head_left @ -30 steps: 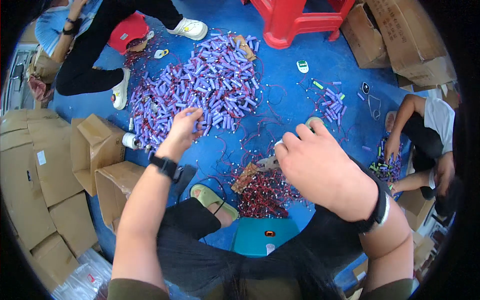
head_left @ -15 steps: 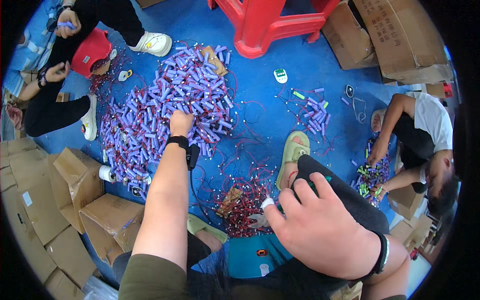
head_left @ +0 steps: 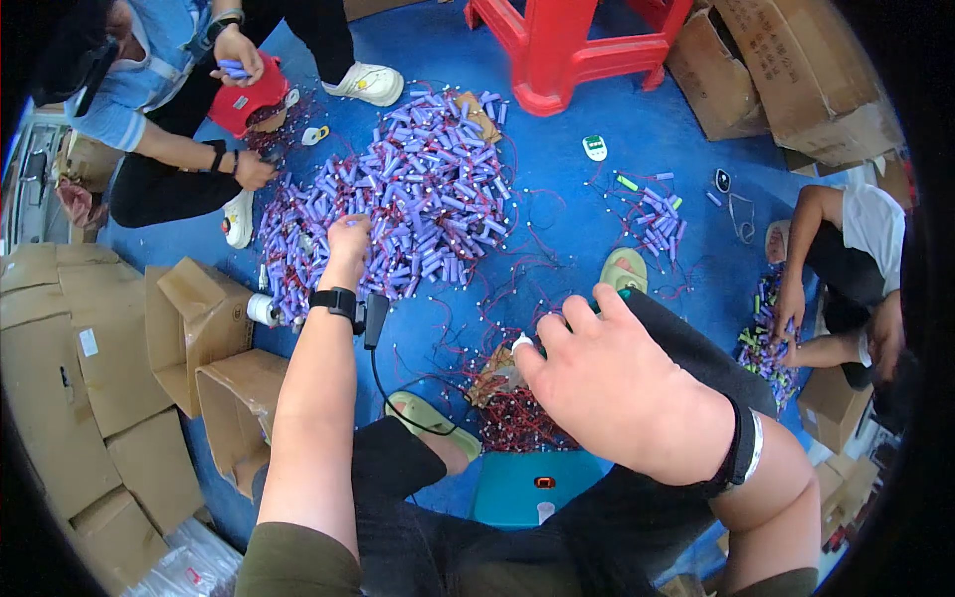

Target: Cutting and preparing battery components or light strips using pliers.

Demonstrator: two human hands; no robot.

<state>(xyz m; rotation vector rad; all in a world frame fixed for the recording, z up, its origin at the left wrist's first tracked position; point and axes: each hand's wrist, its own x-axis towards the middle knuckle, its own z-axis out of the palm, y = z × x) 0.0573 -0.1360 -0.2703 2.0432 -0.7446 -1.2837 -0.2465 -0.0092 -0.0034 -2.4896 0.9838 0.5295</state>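
Here, your left hand (head_left: 348,242) is stretched out at full reach, fingers curled down into the pile of purple cells (head_left: 418,199) on the blue floor (head_left: 567,214) — whether it grips one, you cannot tell. Your right hand (head_left: 622,393) hovers open, fingers spread, over the red wire tangle (head_left: 512,418).

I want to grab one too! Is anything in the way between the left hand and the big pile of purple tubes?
No. The left hand is already down on the pile of purple tubes, with nothing visible between them.

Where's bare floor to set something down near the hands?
Bare blue floor lies between the big purple cylinder pile and the small pile, below the red stool. Crowded: left hand in the big pile; red wire tangle under right hand.
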